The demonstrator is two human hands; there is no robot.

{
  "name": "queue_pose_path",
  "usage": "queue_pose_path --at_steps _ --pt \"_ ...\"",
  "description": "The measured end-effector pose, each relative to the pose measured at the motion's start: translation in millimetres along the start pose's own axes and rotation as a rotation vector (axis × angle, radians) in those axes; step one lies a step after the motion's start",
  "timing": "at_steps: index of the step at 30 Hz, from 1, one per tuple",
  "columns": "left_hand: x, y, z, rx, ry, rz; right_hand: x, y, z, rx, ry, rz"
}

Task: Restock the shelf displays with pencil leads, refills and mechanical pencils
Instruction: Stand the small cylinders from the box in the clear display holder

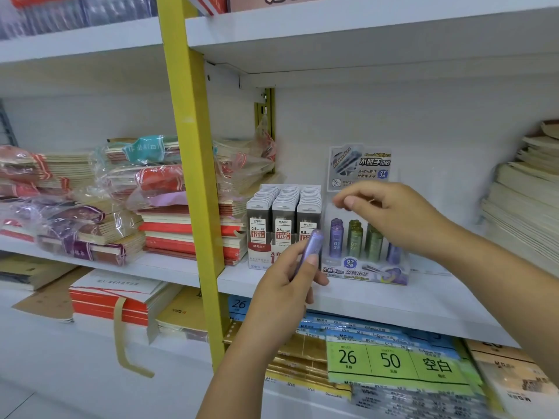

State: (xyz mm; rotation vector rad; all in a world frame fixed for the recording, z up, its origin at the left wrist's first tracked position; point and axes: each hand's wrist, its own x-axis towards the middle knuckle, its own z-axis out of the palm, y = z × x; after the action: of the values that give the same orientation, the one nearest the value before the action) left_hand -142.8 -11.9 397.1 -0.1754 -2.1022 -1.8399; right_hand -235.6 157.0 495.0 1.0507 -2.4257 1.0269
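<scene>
My left hand (287,276) grips a purple lead tube (313,246), tilted, just in front of the shelf. My right hand (390,213) hovers over a clear display box (366,270) of purple and green lead tubes (354,240); its thumb and forefinger are pinched together, and I cannot tell whether anything is between them. Left of that box stands a display (284,225) with three rows of grey 0.5 lead cases. Both displays sit on the white shelf (378,297).
A yellow upright post (193,176) divides the shelving. Stacks of wrapped notebooks (121,201) lie left of it, more paper stacks (526,201) at the right. Below hang blue and green loose-leaf packs (393,361). Another shelf (363,40) runs overhead.
</scene>
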Motion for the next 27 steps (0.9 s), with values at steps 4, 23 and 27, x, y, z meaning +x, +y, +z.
queue_pose_path --at_steps 4,23,27 --pt "0.4 3.7 5.3 -0.089 -0.077 -0.047 -28.0 -15.6 12.4 0.152 -0.180 -0.042" --pt "2.9 -27.0 22.5 0.746 0.120 0.431 31.9 17.4 -1.8 -0.031 0.128 0.004" --pt "4.7 -30.5 22.7 0.756 0.110 0.426 38.0 21.9 6.1 0.012 -0.011 0.071"
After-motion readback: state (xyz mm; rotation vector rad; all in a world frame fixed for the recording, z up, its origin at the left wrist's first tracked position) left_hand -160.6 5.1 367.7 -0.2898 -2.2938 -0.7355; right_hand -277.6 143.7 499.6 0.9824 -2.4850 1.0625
